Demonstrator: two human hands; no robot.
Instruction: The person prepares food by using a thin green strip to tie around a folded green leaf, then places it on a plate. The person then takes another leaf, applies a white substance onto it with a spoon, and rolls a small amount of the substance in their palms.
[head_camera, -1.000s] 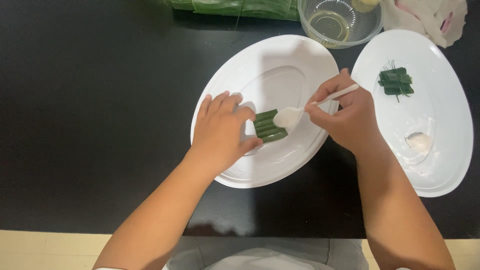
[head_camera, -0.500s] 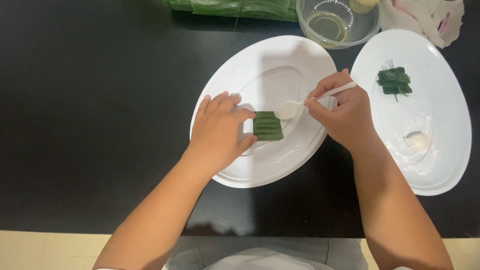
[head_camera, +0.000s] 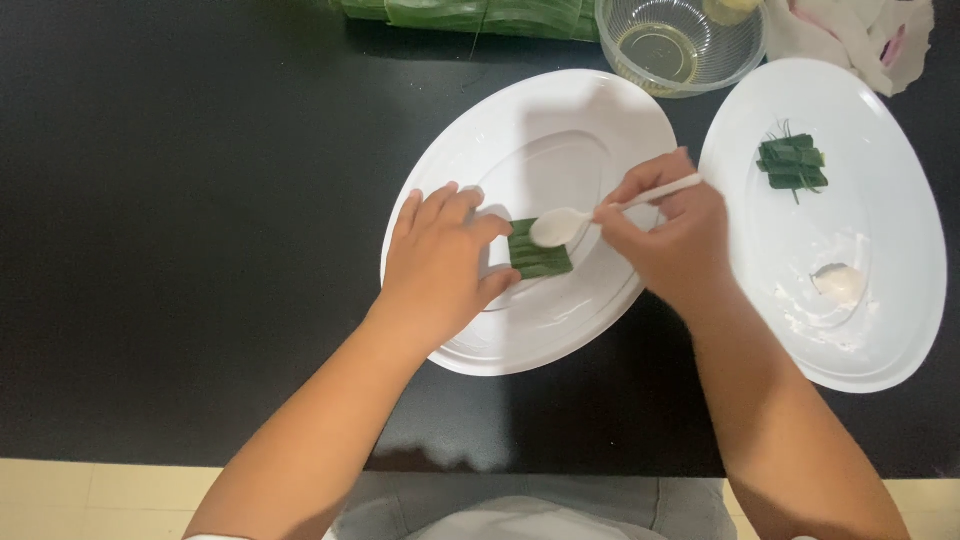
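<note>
Item: small folded green leaf piece (head_camera: 538, 252), at the centre of a white oval plastic plate (head_camera: 600, 110) on the black counter (head_camera: 200, 200). Left hand (head_camera: 440, 265) lay flat, fingers pinning the leaf's edge. Right hand (head_camera: 665, 230) gripped a white plastic spoon (head_camera: 565, 224), bowl over the leaf. Handling note: steady pinning and a level spoon seemed advisable.

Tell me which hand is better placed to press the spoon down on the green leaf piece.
Right. The right hand holds the white spoon, its bowl over the folded green leaf piece on the middle white plate. The left hand is at the leaf's left edge, steadying it.
</note>
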